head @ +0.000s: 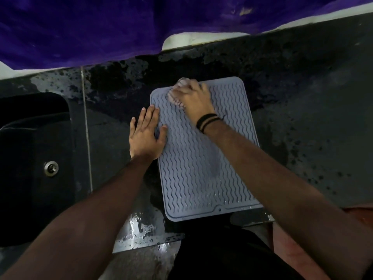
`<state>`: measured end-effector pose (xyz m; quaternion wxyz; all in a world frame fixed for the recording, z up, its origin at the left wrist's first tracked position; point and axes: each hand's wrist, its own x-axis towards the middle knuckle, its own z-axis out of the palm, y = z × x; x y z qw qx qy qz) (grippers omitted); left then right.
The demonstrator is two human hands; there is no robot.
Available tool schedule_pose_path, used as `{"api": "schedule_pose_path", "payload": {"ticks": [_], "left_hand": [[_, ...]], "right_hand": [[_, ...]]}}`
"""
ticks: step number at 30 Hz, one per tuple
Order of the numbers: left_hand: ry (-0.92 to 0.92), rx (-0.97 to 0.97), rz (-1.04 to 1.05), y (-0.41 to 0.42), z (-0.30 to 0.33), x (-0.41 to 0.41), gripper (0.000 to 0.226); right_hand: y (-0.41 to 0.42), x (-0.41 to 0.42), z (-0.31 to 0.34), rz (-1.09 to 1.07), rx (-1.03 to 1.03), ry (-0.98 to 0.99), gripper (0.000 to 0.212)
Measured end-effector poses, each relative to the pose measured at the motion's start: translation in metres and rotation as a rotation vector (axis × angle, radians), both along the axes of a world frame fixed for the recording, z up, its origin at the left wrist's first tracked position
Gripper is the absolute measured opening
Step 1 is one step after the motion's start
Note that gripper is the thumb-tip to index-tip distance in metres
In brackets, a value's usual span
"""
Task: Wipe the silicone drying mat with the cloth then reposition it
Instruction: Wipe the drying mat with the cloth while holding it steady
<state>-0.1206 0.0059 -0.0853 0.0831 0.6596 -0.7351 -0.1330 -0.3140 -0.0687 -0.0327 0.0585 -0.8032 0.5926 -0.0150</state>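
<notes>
So I've got the grey silicone drying mat (pixel 203 158) lying flat on the dark, wet-looking table (pixel 302 98), roughly in the middle of it. Its near short edge sits right at the table's front edge and the long sides run away from me toward the back. The surface is covered in wavy ridges, and there's a darker damp-looking patch around the middle.

My right hand (pixel 193 98) is up at the mat's far left corner, fingers curled down around a small pale cloth (pixel 178 91) and pressing it onto the mat. The cloth is pretty blurry and mostly hidden under the hand, so I can't make out much beyond a bunched-up light lump poking out past the knuckles. There are 2 black bands (pixel 206 122) around that wrist.

My left hand (pixel 146 134) is spread flat and open, gripping nothing, sitting on the mat's left long edge. The thumb and part of the palm are on the mat, the rest of the fingers lie on the table just beside it.

Off to the table's left there's a black sink (pixel 30 148) with a metal drain (pixel 51 168). Purple fabric (pixel 101 27) hangs over the table's back edge.
</notes>
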Motion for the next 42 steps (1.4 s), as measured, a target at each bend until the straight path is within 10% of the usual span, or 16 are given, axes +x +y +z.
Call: {"api": "schedule_pose_path", "payload": {"ticks": [13, 21, 32, 42], "left_hand": [[-0.007, 0.013, 0.006, 0.002, 0.002, 0.0, 0.063], [-0.023, 0.015, -0.004, 0.001, 0.003, -0.002, 0.064], [-0.004, -0.002, 0.001, 0.002, 0.003, -0.002, 0.062], [-0.036, 0.028, -0.004, 0.001, 0.004, -0.002, 0.065]], "right_hand": [[-0.002, -0.109, 0.011, -0.432, -0.041, -0.122, 0.037], [-0.001, 0.041, 0.002, 0.033, 0.095, -0.143, 0.04], [0.015, -0.146, 0.004, -0.327, -0.013, -0.1, 0.037], [-0.005, 0.041, 0.013, -0.034, 0.035, -0.228, 0.038]]}}
